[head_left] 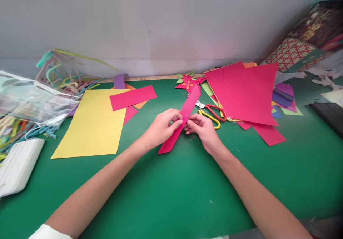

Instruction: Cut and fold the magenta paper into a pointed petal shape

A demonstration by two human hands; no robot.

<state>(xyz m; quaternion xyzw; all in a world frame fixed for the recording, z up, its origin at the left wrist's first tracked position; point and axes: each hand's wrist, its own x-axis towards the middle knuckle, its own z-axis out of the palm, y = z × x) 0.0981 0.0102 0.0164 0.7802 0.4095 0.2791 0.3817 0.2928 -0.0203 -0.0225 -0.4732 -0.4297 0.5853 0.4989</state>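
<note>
**A:** what's in the plastic bag (32, 99) at 9 o'clock? It's cut off by the left edge.

**B:** can't tell, too blurry. Scissors (211, 114) blades at 1 o'clock are partly hidden under the pink strip (184, 117) too.

scissors (211, 113) right of paper strip (182, 123)

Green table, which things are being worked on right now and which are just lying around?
In hand: long pink paper strip, pinched by left hand and right hand.

Lying about: yellow paper sheet, red-and-yellow-handled scissors, large pink paper sheet, folded pink paper star, white plastic case.
</note>
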